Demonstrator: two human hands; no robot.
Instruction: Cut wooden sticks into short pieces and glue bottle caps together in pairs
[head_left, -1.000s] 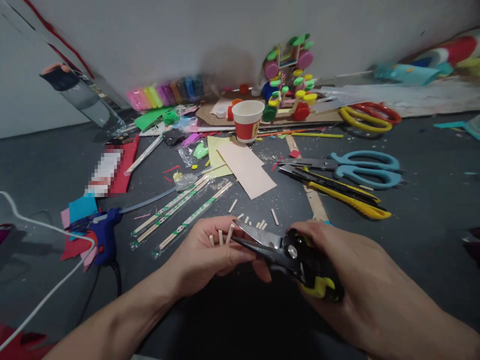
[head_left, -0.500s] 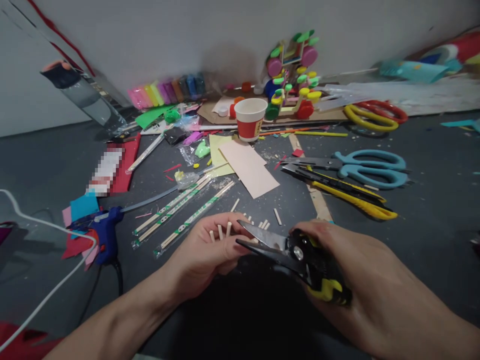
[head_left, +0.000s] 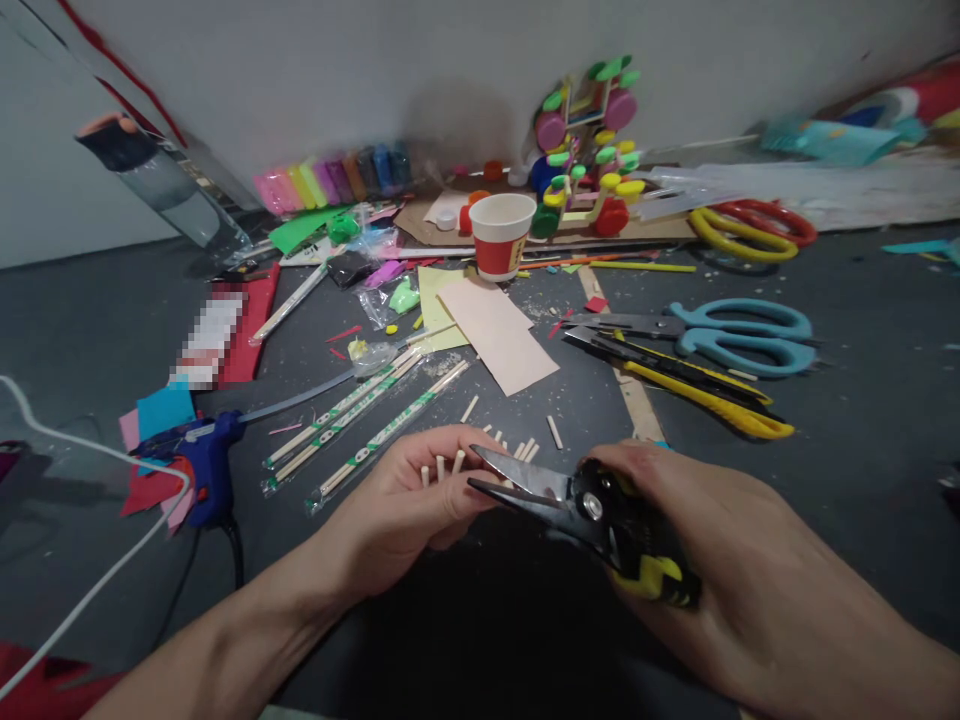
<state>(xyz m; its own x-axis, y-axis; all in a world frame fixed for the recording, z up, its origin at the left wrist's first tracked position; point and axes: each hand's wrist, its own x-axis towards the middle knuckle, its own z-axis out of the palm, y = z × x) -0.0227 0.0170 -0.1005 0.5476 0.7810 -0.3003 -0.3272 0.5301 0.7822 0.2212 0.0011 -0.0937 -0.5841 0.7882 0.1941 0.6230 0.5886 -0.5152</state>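
Note:
My left hand [head_left: 431,490] is closed around several short wooden stick pieces [head_left: 441,466], whose ends poke up between thumb and fingers. My right hand [head_left: 720,560] grips a pair of black-and-yellow snips [head_left: 592,505]. Their blades are parted, with the tips at my left thumb and fingertips. Another pale stick end shows between the blades, partly hidden. More cut stick pieces [head_left: 554,432] lie on the dark table just beyond my hands. Paper-wrapped chopsticks [head_left: 386,432] rest to the left of them.
A blue glue gun [head_left: 210,470] with its white cord lies at left. A paper cup [head_left: 501,238] stands at the back, near colourful wheeled models [head_left: 592,190]. Blue-handled scissors [head_left: 742,335] and yellow cutter knives [head_left: 697,395] lie at right. Pale card [head_left: 502,345] sits mid-table.
The stick pieces in my left hand have tilted slightly. The snips have shifted a little to the left, their blades still parted. Everything else looks the same, apart from a slight view shift.

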